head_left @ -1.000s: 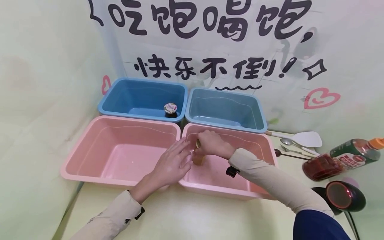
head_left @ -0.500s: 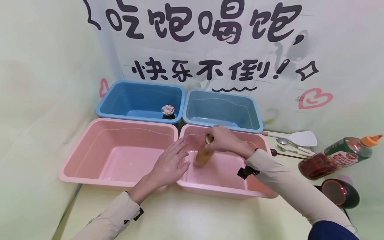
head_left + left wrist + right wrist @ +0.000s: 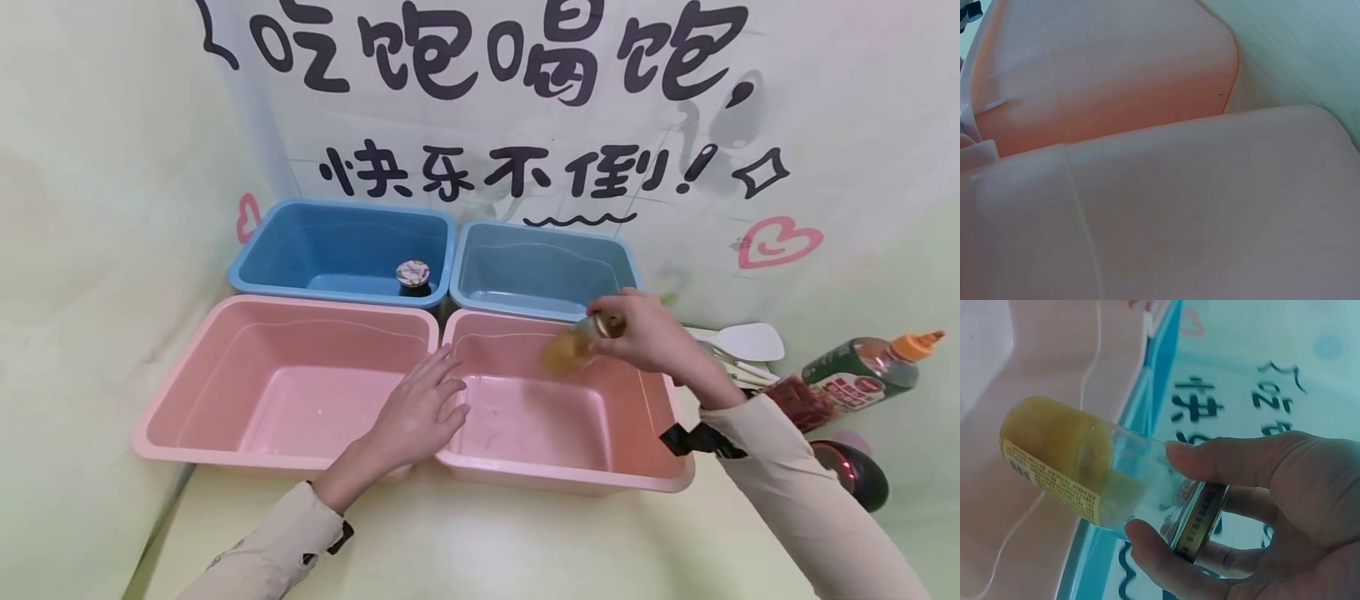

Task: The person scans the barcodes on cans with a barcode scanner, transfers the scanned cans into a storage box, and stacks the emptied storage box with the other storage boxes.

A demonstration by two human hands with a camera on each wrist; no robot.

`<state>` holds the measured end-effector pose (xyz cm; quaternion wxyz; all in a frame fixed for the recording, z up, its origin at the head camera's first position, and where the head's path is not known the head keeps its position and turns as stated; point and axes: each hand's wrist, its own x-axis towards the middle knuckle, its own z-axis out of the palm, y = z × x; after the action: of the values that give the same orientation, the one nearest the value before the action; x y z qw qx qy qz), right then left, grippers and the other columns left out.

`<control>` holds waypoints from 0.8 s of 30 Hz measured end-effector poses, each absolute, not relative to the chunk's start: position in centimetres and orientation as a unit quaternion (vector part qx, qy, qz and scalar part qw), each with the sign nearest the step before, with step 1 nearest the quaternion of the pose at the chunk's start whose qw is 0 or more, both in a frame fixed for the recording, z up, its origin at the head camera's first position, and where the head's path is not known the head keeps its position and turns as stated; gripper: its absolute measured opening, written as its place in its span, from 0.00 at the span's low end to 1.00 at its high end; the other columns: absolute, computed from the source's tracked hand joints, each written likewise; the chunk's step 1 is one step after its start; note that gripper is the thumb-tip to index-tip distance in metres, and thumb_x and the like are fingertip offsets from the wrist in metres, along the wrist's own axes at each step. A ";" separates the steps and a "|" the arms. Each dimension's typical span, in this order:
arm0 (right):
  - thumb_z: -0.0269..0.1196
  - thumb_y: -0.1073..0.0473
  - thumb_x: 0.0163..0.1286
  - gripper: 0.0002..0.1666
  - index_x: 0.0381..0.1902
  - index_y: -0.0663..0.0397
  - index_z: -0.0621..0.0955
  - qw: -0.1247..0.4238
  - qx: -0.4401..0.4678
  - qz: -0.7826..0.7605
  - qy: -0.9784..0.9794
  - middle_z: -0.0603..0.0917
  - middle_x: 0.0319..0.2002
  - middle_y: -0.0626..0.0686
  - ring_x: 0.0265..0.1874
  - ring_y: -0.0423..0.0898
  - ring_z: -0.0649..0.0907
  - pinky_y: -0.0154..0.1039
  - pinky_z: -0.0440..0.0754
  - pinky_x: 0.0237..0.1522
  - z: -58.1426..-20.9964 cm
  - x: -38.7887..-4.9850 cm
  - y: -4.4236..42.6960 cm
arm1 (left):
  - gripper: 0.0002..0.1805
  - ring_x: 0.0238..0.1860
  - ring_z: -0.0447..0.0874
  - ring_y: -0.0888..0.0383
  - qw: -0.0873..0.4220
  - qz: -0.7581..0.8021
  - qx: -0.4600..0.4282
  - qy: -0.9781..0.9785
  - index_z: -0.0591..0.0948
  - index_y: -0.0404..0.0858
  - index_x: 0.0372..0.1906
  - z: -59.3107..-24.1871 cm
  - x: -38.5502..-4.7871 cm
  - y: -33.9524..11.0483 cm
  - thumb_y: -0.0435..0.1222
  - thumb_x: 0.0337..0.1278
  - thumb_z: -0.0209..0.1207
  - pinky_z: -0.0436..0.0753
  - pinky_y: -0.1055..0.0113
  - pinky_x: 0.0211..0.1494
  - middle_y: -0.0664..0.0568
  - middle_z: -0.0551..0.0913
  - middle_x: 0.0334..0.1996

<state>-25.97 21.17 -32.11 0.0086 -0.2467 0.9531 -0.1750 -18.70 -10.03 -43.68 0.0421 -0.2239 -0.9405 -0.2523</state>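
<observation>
Head view: the right hand (image 3: 648,337) pinches a clear glass jar with a gold lid and yellow stuff inside (image 3: 570,346), up at its lid end, maybe because that end is easy to reach from above. The jar tips, yellow bottom pointing left and down, over the far part of the near right pink plastic tub (image 3: 532,421). That tub's far rim is close by, like a little wall before the far right blue plastic tub (image 3: 536,258). The left hand (image 3: 416,412), fingers spread and holding nothing, is where the pink tubs meet, perhaps to steady them; I cannot tell if it touches. A dark jar with a patterned lid (image 3: 413,275) stands in the far left blue plastic tub (image 3: 330,250).
</observation>
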 end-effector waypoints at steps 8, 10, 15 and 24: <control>0.71 0.68 0.57 0.24 0.53 0.63 0.82 0.030 -0.176 -0.232 0.956 0.79 0.44 0.65 0.30 0.53 0.83 0.39 0.81 0.24 -31.0 -24.1 25.4 | 0.20 0.79 0.55 0.47 0.042 -0.258 -0.227 -0.938 0.85 0.35 0.52 -43.4 -18.9 -10.1 0.44 0.63 0.60 0.57 0.47 0.80 0.42 0.73 0.70; 0.71 0.68 0.57 0.25 0.54 0.63 0.81 0.018 -0.157 -0.228 0.961 0.79 0.46 0.66 0.32 0.56 0.84 0.41 0.83 0.26 -31.0 -23.6 26.5 | 0.20 0.79 0.56 0.46 0.046 -0.258 -0.229 -0.938 0.85 0.34 0.51 -43.5 -18.9 -10.1 0.44 0.63 0.60 0.57 0.47 0.80 0.41 0.73 0.69; 0.72 0.65 0.58 0.26 0.55 0.63 0.80 -0.006 -0.116 -0.214 0.970 0.77 0.51 0.70 0.41 0.65 0.82 0.42 0.82 0.29 -31.2 -22.3 29.3 | 0.19 0.79 0.57 0.46 0.049 -0.254 -0.234 -0.937 0.85 0.35 0.50 -43.7 -18.8 -10.2 0.44 0.63 0.60 0.58 0.46 0.79 0.41 0.74 0.69; 0.70 0.59 0.63 0.26 0.58 0.58 0.79 -0.008 -0.074 -0.222 0.972 0.79 0.50 0.67 0.43 0.66 0.81 0.36 0.75 0.28 -30.3 -20.6 32.4 | 0.18 0.79 0.56 0.46 0.050 -0.258 -0.235 -0.936 0.86 0.35 0.50 -43.9 -18.8 -10.0 0.44 0.63 0.60 0.57 0.46 0.79 0.42 0.74 0.69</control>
<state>-20.64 32.43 -30.25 -0.0081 -0.0744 0.9721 -0.2224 -18.78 -9.98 -43.90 0.0499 -0.2353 -0.9358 -0.2578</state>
